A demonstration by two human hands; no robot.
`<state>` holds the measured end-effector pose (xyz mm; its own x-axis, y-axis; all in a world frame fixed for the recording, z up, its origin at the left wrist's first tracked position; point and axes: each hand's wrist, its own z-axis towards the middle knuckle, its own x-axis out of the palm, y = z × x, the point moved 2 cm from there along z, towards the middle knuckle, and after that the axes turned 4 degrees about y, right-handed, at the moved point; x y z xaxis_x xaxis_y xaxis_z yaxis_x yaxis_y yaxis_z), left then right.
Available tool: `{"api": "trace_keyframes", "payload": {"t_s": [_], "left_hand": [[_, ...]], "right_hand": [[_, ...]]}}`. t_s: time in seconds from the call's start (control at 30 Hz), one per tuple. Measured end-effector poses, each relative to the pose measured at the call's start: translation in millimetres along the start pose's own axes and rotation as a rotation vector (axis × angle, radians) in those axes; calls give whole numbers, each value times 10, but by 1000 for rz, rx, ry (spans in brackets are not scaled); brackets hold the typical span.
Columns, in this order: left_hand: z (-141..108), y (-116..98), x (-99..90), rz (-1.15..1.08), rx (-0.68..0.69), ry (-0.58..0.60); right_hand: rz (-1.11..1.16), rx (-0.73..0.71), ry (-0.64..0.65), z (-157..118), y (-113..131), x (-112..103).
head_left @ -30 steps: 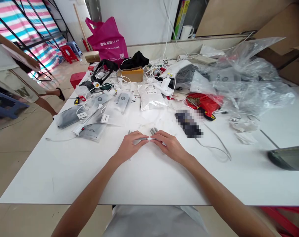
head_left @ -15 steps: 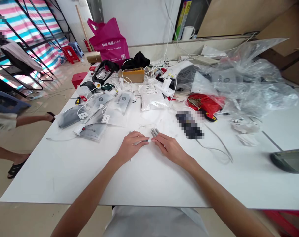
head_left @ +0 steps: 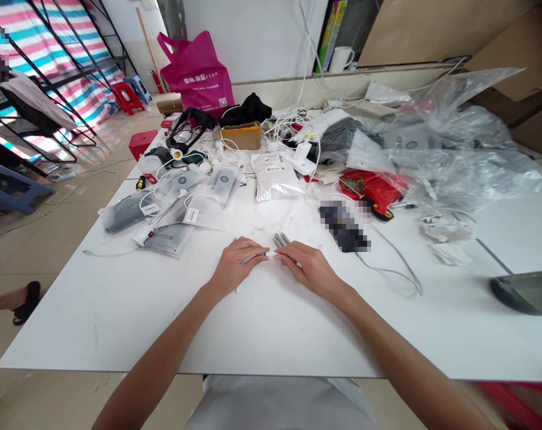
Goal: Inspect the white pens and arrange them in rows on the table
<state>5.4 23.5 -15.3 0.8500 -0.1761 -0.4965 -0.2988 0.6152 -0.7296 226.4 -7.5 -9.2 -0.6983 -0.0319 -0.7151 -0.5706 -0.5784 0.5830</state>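
The left hand (head_left: 235,263) is pinching a slim grey piece (head_left: 250,257), its long axis pointing across toward the right hand (head_left: 310,266), whose fingertips are pressing together, contents unclear. Grey rods (head_left: 278,240) are lying partly under the right hand.

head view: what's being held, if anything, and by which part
The left hand pinches a slim grey rod near its end facing the right hand; whether that hand holds anything cannot be told.

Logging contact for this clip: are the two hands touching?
Apart. The head view shows a narrow white gap between the left hand and the right hand.
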Motion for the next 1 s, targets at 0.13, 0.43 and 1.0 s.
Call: {"api": "trace_keyframes", "payload": {"t_s": [0.13,0.43,1.0], "left_hand": [[-1,8,-10,-28,-80,-8],[18,-28,-64,-119,-181,-23],[12,-145,-3,-124,-146,-118]], "right_hand": [[16,26,-31,0,-14,-10],[135,41,-91,1,-31,-28],[704,319,-268,32,44,-2]]}}
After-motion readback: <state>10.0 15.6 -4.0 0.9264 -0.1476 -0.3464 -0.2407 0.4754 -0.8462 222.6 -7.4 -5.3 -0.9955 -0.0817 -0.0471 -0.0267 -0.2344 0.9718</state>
